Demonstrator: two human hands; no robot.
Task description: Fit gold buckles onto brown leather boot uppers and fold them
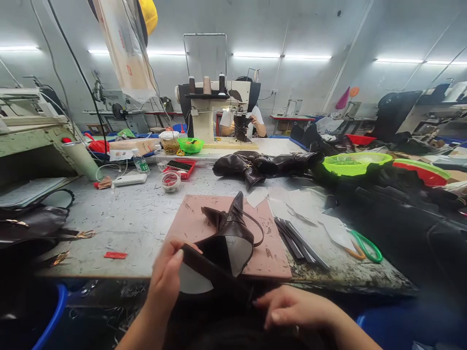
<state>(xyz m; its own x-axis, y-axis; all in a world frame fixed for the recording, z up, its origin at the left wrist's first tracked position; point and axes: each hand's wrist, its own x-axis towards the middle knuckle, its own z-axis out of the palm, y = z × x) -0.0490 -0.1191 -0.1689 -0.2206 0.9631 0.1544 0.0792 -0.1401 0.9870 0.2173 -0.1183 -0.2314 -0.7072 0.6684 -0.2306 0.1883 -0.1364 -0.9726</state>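
Observation:
My left hand [168, 272] is closed on the edge of a dark brown leather boot upper [233, 218], thumb on top. The upper lies over a pink board [186, 218] with its pale lining showing, and a thin strap loops out at its right side. A wide dark band along its open edge slants down toward my right hand [295, 306]. That hand has its index finger stretched to the band's lower end, thumb apart from it; some of its fingers are hidden. Several dark strips [299, 243] lie just right of the board.
Finished-looking dark boots [241, 167] lie behind the board. Green-handled scissors [368, 245] rest at right near a heap of black leather [408, 233]. A red tray [186, 167] and a clear tub [170, 181] stand at left. Across the table a person [259, 121] works at a sewing machine [204, 116].

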